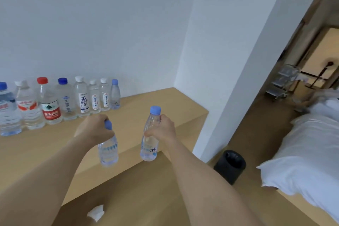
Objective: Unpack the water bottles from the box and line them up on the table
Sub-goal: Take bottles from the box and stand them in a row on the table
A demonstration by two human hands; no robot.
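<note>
My left hand (93, 128) grips a clear water bottle (108, 152) with a pale blue cap by its neck, held over the front part of the wooden table (165, 104). My right hand (162, 131) holds a second clear bottle (149, 143) with a pale blue cap around its upper body, upright, near the table's front edge. Several water bottles stand in a row against the wall, from a blue-capped one (7, 110) at the far left, past a red-capped one (49, 102), to a small pale-blue-capped one (115, 95). The box is out of view.
The white wall runs behind the row and turns a corner at the table's right end. A black waste bin (230, 166) stands on the floor to the right, beside a bed with white bedding (308, 154). A crumpled white tissue (96, 213) lies on the floor below.
</note>
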